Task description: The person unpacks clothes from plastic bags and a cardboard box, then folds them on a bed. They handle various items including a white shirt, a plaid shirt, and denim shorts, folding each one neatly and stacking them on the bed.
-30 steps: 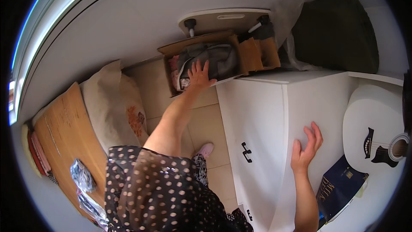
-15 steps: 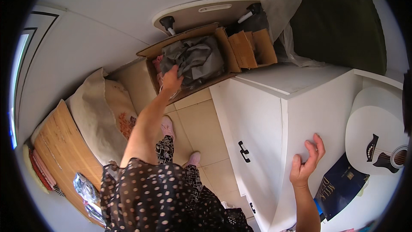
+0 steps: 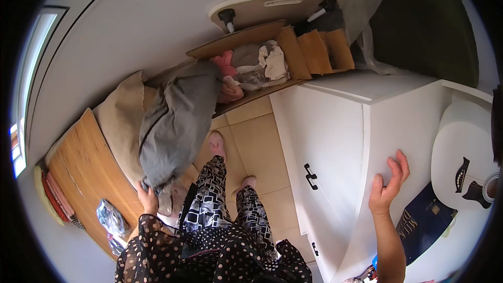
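My left hand [image 3: 148,199] is closed on the lower end of a large crumpled grey cloth [image 3: 181,118]. The cloth stretches up toward the left end of a long open cardboard box [image 3: 238,37] and hangs over a beige fabric bag [image 3: 121,123]. Inside the box lie pink cloth [image 3: 225,63], white cloth [image 3: 274,63] and some clear plastic. My right hand [image 3: 386,183] holds nothing; its fingers are apart and slightly bent beside the side panel of a white cabinet [image 3: 374,141]. Whether it touches the panel I cannot tell.
A wooden board [image 3: 86,178] with plastic-wrapped packets [image 3: 111,217] is at left. Smaller cardboard boxes [image 3: 317,52] stand beside the long one, below a folded table [image 3: 251,13]. To the right are a dark green padded item [image 3: 424,26], a white guitar [image 3: 458,141] and a navy bag [image 3: 424,222].
My left hand has drawn the grey cloth out of the box, back and to the left, uncovering the pink and white cloths. My right hand keeps its pose; the view has shifted slightly.
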Tool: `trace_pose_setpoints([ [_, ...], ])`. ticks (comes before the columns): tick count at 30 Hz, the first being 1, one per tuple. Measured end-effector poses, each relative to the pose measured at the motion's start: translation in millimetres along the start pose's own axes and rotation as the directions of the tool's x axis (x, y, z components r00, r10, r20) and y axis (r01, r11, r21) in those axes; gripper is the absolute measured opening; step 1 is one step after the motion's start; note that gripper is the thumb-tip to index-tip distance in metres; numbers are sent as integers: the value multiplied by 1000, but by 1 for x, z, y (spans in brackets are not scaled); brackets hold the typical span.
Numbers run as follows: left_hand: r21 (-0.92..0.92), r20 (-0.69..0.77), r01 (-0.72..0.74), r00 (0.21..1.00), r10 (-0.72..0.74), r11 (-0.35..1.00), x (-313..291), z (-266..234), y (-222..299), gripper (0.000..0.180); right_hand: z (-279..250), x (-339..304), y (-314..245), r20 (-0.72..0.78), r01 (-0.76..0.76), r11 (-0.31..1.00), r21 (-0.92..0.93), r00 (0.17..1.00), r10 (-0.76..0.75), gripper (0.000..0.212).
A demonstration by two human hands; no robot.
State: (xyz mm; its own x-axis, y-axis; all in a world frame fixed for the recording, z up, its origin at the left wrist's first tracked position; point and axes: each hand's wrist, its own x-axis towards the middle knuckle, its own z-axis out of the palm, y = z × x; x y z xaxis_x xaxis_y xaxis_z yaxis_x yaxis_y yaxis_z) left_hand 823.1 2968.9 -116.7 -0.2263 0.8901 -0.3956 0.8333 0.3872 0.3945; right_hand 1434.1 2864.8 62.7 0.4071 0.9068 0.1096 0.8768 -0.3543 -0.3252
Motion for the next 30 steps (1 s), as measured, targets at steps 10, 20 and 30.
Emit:
trace_pose_setpoints([
  [10, 21, 68, 124, 990, -125, 992, -127, -22, -89, 45, 5, 0, -2, 25, -11, 1000, -2, 1000, 11, 38],
  [20, 241, 322, 77, 934, -154, 968, -68, 0, -61, 41, 6, -4, -1, -2, -19, 1000, -23, 1000, 19, 38],
  [30, -107, 104, -709, 689, 717, 697, 109, 176, 213, 38, 9, 0, 2, 0, -14, 1000, 3, 1000, 14, 39],
])
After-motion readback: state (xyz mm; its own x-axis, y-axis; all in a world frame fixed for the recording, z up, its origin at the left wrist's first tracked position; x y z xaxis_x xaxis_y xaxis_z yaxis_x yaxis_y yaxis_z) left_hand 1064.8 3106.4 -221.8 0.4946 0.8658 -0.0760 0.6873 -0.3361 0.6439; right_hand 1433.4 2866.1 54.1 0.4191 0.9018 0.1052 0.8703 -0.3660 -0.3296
